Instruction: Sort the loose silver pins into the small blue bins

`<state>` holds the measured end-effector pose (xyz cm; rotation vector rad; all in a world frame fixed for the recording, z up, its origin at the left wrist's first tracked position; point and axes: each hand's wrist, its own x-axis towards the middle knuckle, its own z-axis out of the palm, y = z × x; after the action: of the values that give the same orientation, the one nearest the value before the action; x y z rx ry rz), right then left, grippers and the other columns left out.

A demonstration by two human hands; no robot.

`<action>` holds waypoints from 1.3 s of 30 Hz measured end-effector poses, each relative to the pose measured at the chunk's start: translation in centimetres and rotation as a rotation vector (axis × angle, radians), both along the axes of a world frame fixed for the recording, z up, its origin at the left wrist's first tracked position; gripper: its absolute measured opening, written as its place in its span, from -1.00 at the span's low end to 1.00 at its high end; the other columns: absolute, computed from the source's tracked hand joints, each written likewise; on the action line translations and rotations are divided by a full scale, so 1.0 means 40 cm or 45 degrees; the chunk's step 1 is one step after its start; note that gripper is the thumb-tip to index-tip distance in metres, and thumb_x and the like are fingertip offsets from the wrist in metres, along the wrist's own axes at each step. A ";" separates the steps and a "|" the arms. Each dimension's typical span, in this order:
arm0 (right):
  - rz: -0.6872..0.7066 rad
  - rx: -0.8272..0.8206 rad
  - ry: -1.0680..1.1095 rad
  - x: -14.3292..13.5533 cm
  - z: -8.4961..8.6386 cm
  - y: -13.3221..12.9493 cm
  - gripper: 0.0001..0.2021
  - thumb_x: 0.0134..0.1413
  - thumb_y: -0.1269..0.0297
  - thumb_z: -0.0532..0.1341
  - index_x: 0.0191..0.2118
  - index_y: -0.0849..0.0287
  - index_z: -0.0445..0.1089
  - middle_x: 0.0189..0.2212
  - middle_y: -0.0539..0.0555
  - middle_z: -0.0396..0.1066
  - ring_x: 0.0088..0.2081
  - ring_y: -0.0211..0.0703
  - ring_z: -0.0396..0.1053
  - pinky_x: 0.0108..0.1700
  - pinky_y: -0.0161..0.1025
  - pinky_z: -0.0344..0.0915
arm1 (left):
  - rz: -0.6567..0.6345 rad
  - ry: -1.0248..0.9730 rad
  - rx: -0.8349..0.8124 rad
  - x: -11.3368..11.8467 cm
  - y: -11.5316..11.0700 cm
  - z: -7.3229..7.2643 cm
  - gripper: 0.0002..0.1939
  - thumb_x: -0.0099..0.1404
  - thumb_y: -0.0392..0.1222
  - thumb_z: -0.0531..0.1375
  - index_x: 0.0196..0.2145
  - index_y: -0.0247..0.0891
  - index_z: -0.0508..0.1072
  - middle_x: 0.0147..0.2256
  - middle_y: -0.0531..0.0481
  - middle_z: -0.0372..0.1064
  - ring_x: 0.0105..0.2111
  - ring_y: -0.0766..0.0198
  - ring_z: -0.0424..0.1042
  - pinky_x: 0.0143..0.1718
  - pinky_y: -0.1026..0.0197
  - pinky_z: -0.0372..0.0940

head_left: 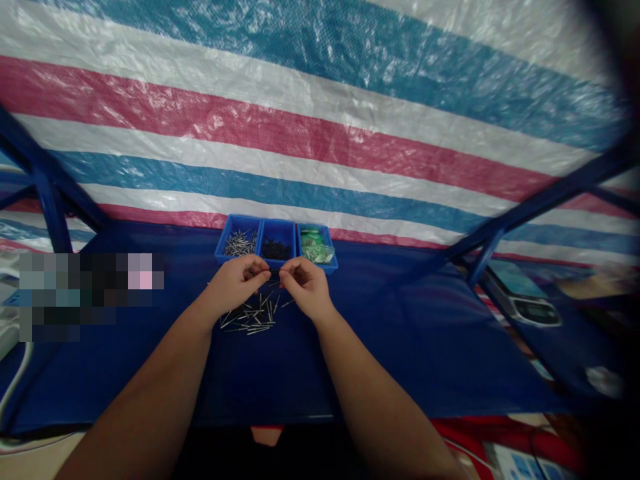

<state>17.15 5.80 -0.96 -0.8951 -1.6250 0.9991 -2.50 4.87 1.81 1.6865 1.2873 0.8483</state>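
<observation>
1. Both hands are in the thick of it, out over the blue tabletop (390,340), fingertips nearly meeting just in front of the bins; a narrow gap shows between them.
2. The left hand (237,283) comes in with fingers curled and thumb drawn close to the index finger; whether anything sits in that pinch, I cannot tell.
3. The right hand (311,288) mirrors it, thumb and index close together, the other fingers bent in; again, too small to tell if something is gripped there.
4. Below and between them, the loose metal pins (257,317); a scattered heap on the tabletop, slim and shiny, pointing every which way, near the left wrist, a few straggling towards the right hand.
5. Behind the hands, three blue compartments in a row; the left bin (221,239) carries a crowd of silvery pins (241,244); the middle bin (279,231) has small dark pieces (275,251) in its bottom; the right bin (331,268) holds green, glossy contents (316,249), detail unclear.
6. Out on the right flank, a scale-like device (537,312) beyond the blue frame (530,207); at the back, a striped sheet (320,143) in red, white and blue.
</observation>
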 end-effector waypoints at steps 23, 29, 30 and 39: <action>-0.128 0.164 -0.513 0.011 0.027 0.000 -0.90 0.18 0.31 0.21 -0.26 0.16 0.49 -0.41 0.02 0.47 -0.42 -0.24 0.37 -0.31 -0.29 0.32 | 0.017 0.784 0.065 -0.082 0.021 -0.026 -0.75 0.22 -0.14 0.18 -0.19 -0.08 0.63 -0.37 -0.01 0.56 -0.42 0.18 0.46 -0.40 0.20 0.19; 0.006 0.150 -0.551 0.011 0.025 -0.002 -0.90 0.19 0.33 0.21 -0.26 0.17 0.48 -0.42 0.00 0.44 -0.40 -0.25 0.35 -0.32 -0.32 0.27 | 0.049 0.840 0.050 -0.074 0.020 -0.026 -0.79 0.20 -0.12 0.20 -0.24 -0.11 0.61 -0.41 0.00 0.54 -0.44 0.19 0.44 -0.45 0.21 0.13; 0.013 0.148 -0.552 0.012 0.025 -0.002 -0.90 0.19 0.33 0.21 -0.26 0.17 0.48 -0.42 0.00 0.44 -0.41 -0.26 0.35 -0.32 -0.32 0.27 | 0.057 0.846 0.044 -0.074 0.019 -0.025 -0.79 0.20 -0.13 0.20 -0.24 -0.11 0.61 -0.41 0.00 0.54 -0.44 0.19 0.44 -0.44 0.20 0.13; 0.111 0.146 -0.571 0.014 0.026 -0.002 -0.91 0.18 0.36 0.21 -0.27 0.18 0.48 -0.43 -0.01 0.42 -0.44 -0.28 0.31 -0.36 -0.35 0.23 | 0.042 0.899 0.034 -0.050 0.015 -0.025 -0.85 0.24 -0.09 0.21 -0.31 -0.12 0.57 -0.41 -0.01 0.51 -0.43 0.17 0.43 -0.44 0.20 0.08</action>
<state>17.70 5.70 0.06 -1.0270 -2.0899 0.7880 -4.49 5.48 0.83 2.0811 1.7648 0.2743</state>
